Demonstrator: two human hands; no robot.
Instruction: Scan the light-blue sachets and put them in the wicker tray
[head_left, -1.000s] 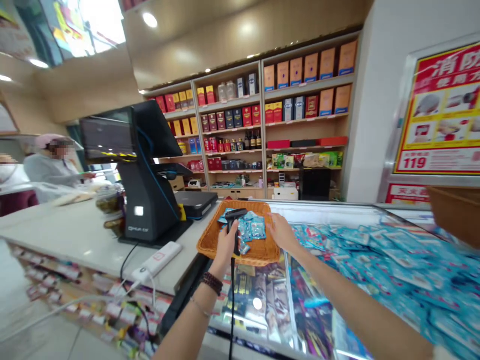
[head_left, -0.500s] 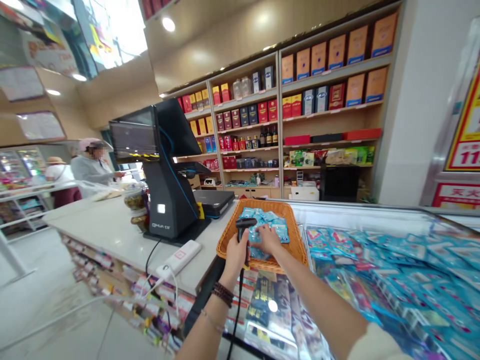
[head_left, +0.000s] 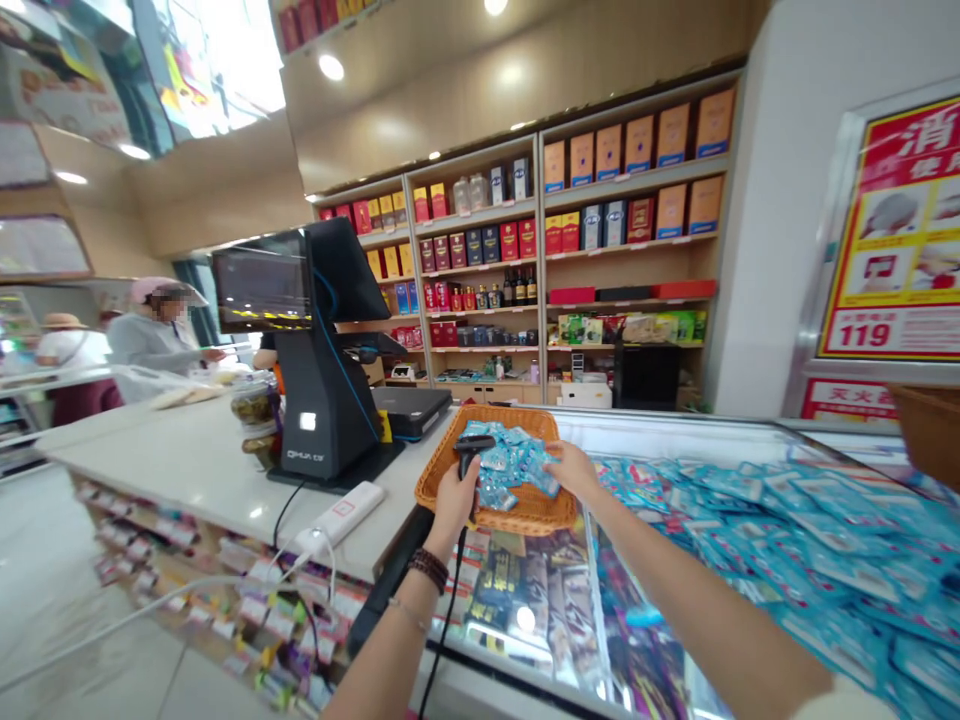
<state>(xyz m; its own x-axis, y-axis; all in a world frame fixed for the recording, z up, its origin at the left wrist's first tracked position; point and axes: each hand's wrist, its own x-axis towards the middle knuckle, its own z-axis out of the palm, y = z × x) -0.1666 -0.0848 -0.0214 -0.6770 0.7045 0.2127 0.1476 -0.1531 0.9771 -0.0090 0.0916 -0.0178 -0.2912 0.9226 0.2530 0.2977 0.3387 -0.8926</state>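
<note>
My left hand [head_left: 455, 497] is wrapped round the handle of a black corded scanner [head_left: 474, 444], which is over the left part of an orange wicker basket [head_left: 525, 518]. Small blue packets [head_left: 511, 455] lie heaped in the basket. My right hand [head_left: 571, 470] is at the basket's right side, its fingertips at a blue packet near the rim; its fingers are bent and I cannot make out fully what they grip. The scanner's cable hangs down past my left wrist.
A black register [head_left: 322, 370] and a white power strip [head_left: 345, 512] stand on the counter [head_left: 187, 475] at left. Many blue packets [head_left: 795, 530] fill the glass case at right. A person [head_left: 154, 325] stands beyond the counter. Stocked shelves line the back.
My right hand has moved from the middle of the basket to its right side. The packets in the basket have shifted. The view has turned a little to the right.
</note>
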